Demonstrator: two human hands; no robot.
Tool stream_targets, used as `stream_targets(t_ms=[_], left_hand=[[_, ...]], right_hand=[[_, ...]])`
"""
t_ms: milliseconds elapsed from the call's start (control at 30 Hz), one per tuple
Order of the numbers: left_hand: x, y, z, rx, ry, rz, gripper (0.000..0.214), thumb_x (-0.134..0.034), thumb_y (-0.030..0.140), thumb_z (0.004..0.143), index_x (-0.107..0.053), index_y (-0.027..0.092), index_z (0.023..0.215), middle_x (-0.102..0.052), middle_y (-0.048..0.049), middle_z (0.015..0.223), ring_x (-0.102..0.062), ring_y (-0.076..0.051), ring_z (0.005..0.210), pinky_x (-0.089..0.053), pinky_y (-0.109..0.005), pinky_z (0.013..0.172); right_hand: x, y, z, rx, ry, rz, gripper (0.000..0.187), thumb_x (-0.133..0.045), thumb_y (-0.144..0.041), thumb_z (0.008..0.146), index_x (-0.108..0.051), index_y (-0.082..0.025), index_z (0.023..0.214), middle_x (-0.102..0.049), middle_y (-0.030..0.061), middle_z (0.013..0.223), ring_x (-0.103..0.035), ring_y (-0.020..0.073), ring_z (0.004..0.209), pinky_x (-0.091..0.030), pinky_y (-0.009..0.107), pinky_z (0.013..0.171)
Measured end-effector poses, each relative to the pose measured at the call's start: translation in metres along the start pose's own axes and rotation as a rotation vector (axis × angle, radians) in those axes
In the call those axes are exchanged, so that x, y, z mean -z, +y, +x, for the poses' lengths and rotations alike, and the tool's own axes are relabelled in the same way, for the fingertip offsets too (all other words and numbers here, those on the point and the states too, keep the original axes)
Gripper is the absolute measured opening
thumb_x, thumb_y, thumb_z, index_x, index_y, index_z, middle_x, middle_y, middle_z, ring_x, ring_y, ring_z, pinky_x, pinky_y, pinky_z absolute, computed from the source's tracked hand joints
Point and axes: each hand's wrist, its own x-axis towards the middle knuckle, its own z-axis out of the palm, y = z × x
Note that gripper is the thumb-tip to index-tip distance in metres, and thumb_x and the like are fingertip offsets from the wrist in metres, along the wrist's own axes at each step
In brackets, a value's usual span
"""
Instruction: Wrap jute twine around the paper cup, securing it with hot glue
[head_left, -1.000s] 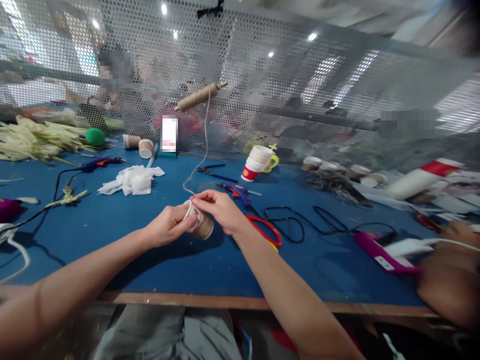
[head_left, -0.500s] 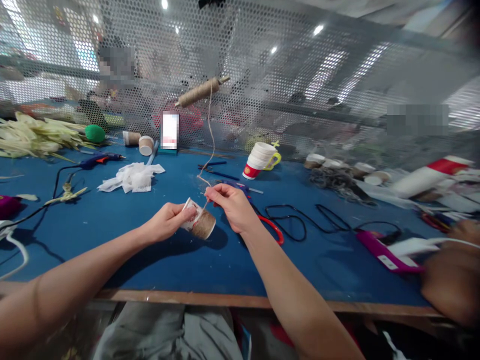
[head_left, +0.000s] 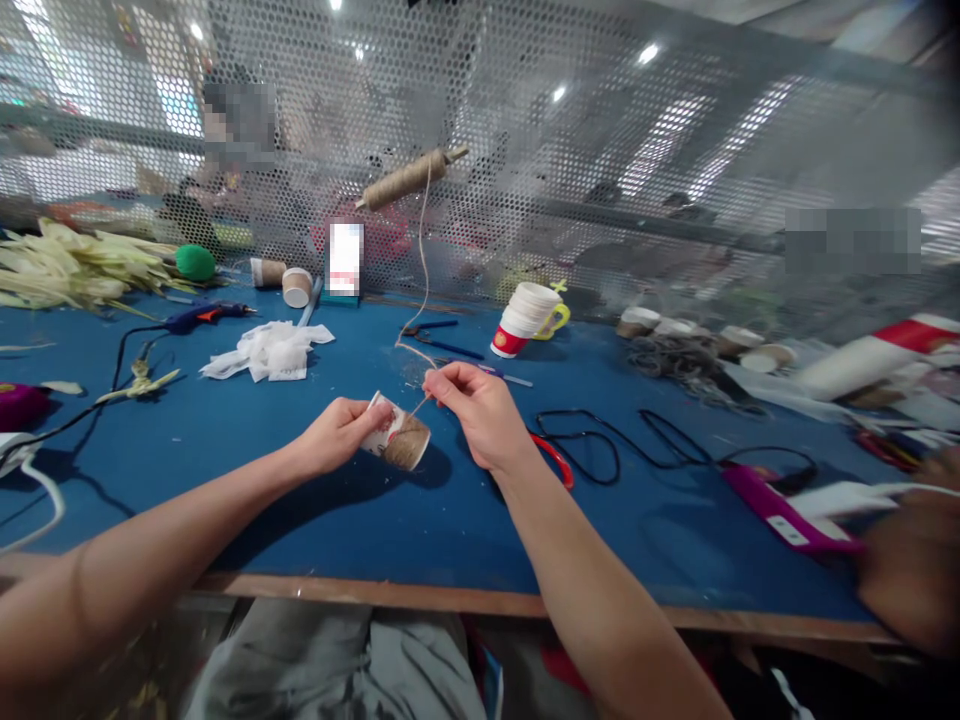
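Observation:
My left hand (head_left: 341, 432) grips a paper cup (head_left: 405, 442) by its white rim end, the cup tilted on its side above the table. Brown twine is wound round the cup's lower part. My right hand (head_left: 472, 405) pinches the twine (head_left: 424, 290) between thumb and fingertips, just right of the cup. From there the strand runs up loosely to a twine spool (head_left: 405, 180) on a stick at the mesh screen. Between cup and right fingers the twine is taut.
A stack of paper cups (head_left: 523, 318) stands behind my right hand. White cloth (head_left: 270, 350), a blue glue gun (head_left: 206, 316) and twine-wrapped cups (head_left: 297, 287) lie to the left. A purple power strip (head_left: 787, 510), black cable (head_left: 600, 440) and another person's arm (head_left: 911, 550) are at right.
My right hand has moved slightly right and away from the cup, drawing the twine straighter. The cup has turned a little in my left hand. The whole view has shifted slightly.

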Motion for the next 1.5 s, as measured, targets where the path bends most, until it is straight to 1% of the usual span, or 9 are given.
stream_targets(t_ms=[133,333,567,767,933,1100,1333,1400,1500], left_hand=[[-0.001,0.0,-0.003,-0.037,-0.034,0.005,0.049,-0.039,0.053,0.077,-0.058,0.008,0.069,-0.043,0.0019,0.054,-0.031,-0.006,0.049,-0.026,-0.019,0.046],[-0.001,0.002,-0.008,-0.094,-0.043,0.035,0.047,-0.04,0.051,0.078,-0.056,0.009,0.063,-0.038,0.003,0.052,-0.029,-0.006,0.05,-0.025,-0.019,0.046],[-0.001,0.005,-0.011,-0.186,-0.075,0.006,0.04,-0.039,0.044,0.081,-0.054,0.01,0.065,-0.042,0.0016,0.058,-0.033,-0.007,0.054,-0.028,-0.019,0.049],[-0.001,0.008,-0.013,-0.276,-0.067,0.081,0.041,-0.037,0.042,0.082,-0.051,0.011,0.06,-0.044,0.001,0.06,-0.034,-0.007,0.054,-0.03,-0.019,0.05],[0.0,0.01,-0.015,-0.3,-0.056,0.142,0.043,-0.035,0.045,0.082,-0.049,0.013,0.058,-0.045,0.0008,0.059,-0.036,-0.008,0.054,-0.032,-0.02,0.052],[-0.001,0.013,-0.017,-0.34,-0.04,0.207,0.042,-0.034,0.045,0.083,-0.05,0.013,0.06,-0.048,-0.0008,0.061,-0.038,-0.009,0.057,-0.033,-0.02,0.053],[-0.001,0.014,-0.019,-0.467,0.004,0.24,0.041,-0.034,0.036,0.085,-0.05,0.012,0.056,-0.05,-0.0012,0.064,-0.041,-0.009,0.058,-0.035,-0.02,0.057],[-0.002,0.014,-0.019,-0.472,-0.004,0.241,0.04,-0.034,0.035,0.085,-0.05,0.012,0.057,-0.049,-0.0011,0.064,-0.04,-0.008,0.058,-0.035,-0.02,0.057],[-0.002,0.012,-0.018,-0.427,-0.013,0.217,0.038,-0.035,0.036,0.084,-0.049,0.012,0.058,-0.048,-0.0006,0.063,-0.038,-0.008,0.057,-0.034,-0.02,0.055]], right_hand=[[-0.001,0.003,0.002,-0.007,0.009,-0.035,0.021,-0.064,-0.036,0.067,-0.057,-0.016,0.062,-0.053,-0.0017,0.06,-0.043,0.0089,0.057,-0.035,0.026,0.058],[-0.002,0.006,0.004,-0.049,0.01,-0.075,0.023,-0.064,-0.036,0.066,-0.057,-0.015,0.062,-0.053,-0.002,0.059,-0.044,0.0087,0.057,-0.035,0.025,0.059],[-0.003,0.008,0.004,-0.077,-0.015,-0.079,0.024,-0.064,-0.037,0.066,-0.058,-0.015,0.063,-0.056,-0.0013,0.061,-0.046,0.009,0.058,-0.037,0.025,0.062],[-0.005,0.008,0.003,-0.103,-0.033,-0.096,0.023,-0.063,-0.037,0.066,-0.057,-0.015,0.062,-0.055,-0.0022,0.059,-0.045,0.0086,0.056,-0.035,0.025,0.06],[-0.005,0.008,0.002,-0.113,-0.056,-0.124,0.025,-0.062,-0.038,0.066,-0.056,-0.015,0.061,-0.054,-0.0021,0.059,-0.044,0.0088,0.056,-0.035,0.025,0.059],[-0.006,0.009,0.0,-0.127,-0.089,-0.148,0.026,-0.062,-0.04,0.066,-0.056,-0.015,0.062,-0.053,-0.0019,0.059,-0.043,0.0092,0.056,-0.034,0.025,0.058],[-0.007,0.013,0.0,-0.145,-0.153,-0.143,0.03,-0.061,-0.044,0.065,-0.054,-0.015,0.062,-0.051,-0.0026,0.058,-0.042,0.0092,0.053,-0.032,0.024,0.053],[-0.007,0.014,0.0,-0.142,-0.164,-0.148,0.03,-0.061,-0.044,0.065,-0.054,-0.015,0.062,-0.05,-0.0026,0.058,-0.041,0.009,0.053,-0.032,0.024,0.052],[-0.006,0.015,0.0,-0.138,-0.179,-0.172,0.03,-0.06,-0.044,0.066,-0.053,-0.015,0.062,-0.05,-0.0028,0.058,-0.04,0.0087,0.052,-0.031,0.023,0.051]])
